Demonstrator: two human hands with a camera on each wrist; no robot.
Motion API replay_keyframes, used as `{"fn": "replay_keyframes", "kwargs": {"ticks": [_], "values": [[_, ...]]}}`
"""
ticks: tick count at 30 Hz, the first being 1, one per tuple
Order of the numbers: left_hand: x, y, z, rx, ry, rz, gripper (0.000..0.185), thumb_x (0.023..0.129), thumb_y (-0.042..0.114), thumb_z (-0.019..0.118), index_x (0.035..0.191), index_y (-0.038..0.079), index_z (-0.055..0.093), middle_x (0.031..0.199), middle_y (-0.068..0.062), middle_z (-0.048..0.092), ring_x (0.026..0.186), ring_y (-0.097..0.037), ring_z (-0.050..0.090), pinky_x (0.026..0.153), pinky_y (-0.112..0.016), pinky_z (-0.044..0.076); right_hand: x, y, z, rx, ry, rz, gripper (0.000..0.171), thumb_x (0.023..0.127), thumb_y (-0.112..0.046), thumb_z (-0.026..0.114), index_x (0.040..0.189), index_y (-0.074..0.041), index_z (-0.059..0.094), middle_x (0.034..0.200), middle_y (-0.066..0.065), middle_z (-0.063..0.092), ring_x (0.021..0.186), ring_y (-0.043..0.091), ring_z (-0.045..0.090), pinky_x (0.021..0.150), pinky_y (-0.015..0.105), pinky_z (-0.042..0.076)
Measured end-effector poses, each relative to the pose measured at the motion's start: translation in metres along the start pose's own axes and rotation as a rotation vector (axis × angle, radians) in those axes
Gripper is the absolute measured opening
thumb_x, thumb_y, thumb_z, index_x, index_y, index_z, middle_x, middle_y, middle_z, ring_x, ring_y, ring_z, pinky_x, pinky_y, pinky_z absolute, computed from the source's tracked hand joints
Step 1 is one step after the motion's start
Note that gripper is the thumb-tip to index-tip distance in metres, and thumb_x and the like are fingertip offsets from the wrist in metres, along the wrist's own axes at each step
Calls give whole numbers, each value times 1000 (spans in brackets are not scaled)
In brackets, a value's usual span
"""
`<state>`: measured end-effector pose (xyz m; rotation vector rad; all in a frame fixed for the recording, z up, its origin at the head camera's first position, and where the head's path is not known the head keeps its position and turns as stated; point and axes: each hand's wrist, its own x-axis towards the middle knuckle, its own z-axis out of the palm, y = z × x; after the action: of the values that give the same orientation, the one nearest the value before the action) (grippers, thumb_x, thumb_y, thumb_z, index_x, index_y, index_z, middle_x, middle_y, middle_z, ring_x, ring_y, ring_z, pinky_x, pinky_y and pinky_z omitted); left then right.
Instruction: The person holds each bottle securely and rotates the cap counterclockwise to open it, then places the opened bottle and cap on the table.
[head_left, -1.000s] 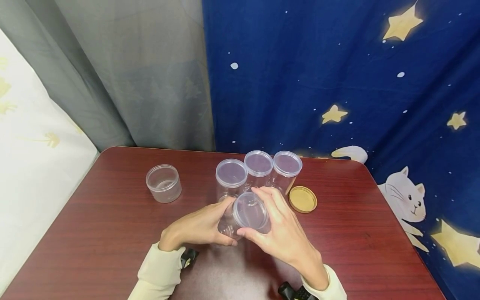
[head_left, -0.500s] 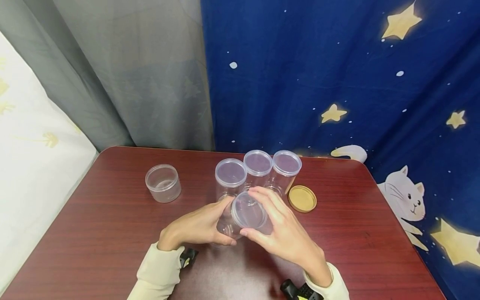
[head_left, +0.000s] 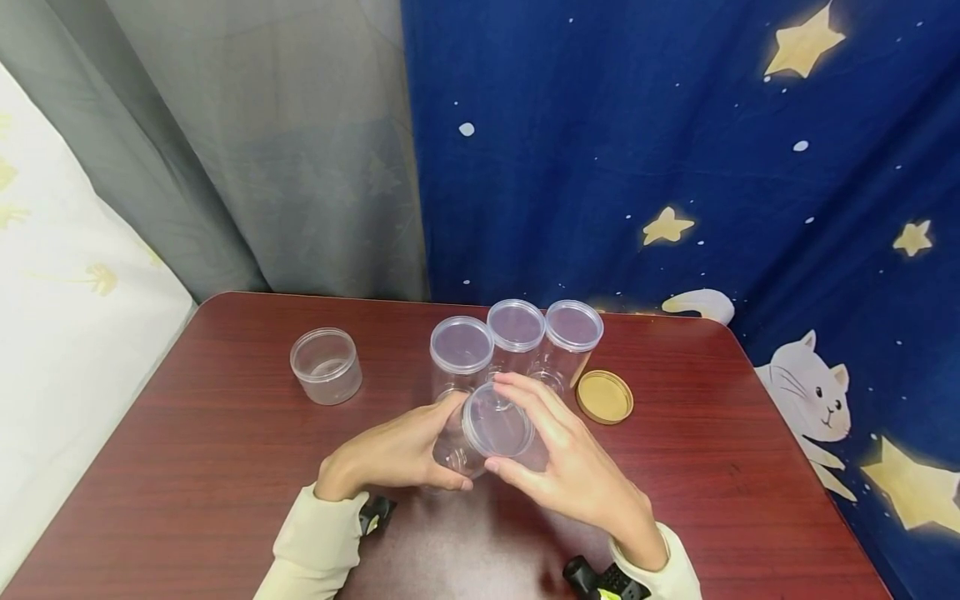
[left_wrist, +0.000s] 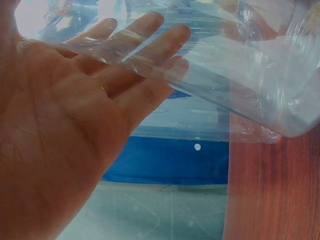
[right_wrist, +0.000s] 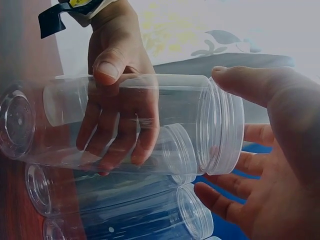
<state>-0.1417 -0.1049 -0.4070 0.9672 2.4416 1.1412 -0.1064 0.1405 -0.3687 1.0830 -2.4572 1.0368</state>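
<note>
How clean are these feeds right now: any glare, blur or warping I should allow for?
Head view: evenly lit and sharp, with wide-angle bending at the edges and a soft sheen on the table. Left wrist view: the left hand fills the frame, and the clear jar is hazy with bright glare above. Right wrist view: bright backlight behind, while the jar's lid stays readable.

From above, the left hand (head_left: pixel 390 457) and right hand (head_left: pixel 570 467) cover most of the clear jar (head_left: pixel 487 429), so only its lid end shows. Three capped jars (head_left: pixel 516 337) behind hide their own bases. The left wrist view cuts the jar off at the right edge, blurred and overexposed.
</note>
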Motion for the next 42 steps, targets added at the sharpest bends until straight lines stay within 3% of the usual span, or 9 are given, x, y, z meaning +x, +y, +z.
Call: {"fn": "replay_keyframes", "kwargs": {"ticks": [7,14,22,31,42], "values": [[1,0,1,-1,0,9,83,72,38,88,138,30,40,118,20,59,108,0,57,95,-26,47,1,0,1,-38,23,22,81,81,-53,76,145,-15,46,151,1,43,138,20,43,112,30,35],[1,0,1,0,3,18,82,72,37,88,138,29,41,118,20,59,108,0,57,96,-27,47,0,-1,1,-94,59,56,81,81,-65,68,143,-16,49,146,6,48,133,19,46,106,36,41],[1,1,1,11,9,4,82,71,37,89,138,28,41,117,19,58,106,0,57,94,-27,48,-1,-2,3,-129,82,94,81,78,-66,70,140,-16,53,141,2,50,127,17,51,102,35,44],[1,1,1,5,8,7,81,72,38,88,137,29,41,114,19,59,104,-1,57,93,-26,48,0,-2,5,-143,95,72,75,78,-58,77,137,-17,55,133,-1,56,120,15,54,97,33,46],[0,0,1,11,11,5,82,71,40,88,137,29,41,115,20,59,104,0,57,93,-26,48,0,-1,4,-82,59,58,72,81,-47,80,140,-16,53,139,2,52,127,16,51,102,31,43]]}}
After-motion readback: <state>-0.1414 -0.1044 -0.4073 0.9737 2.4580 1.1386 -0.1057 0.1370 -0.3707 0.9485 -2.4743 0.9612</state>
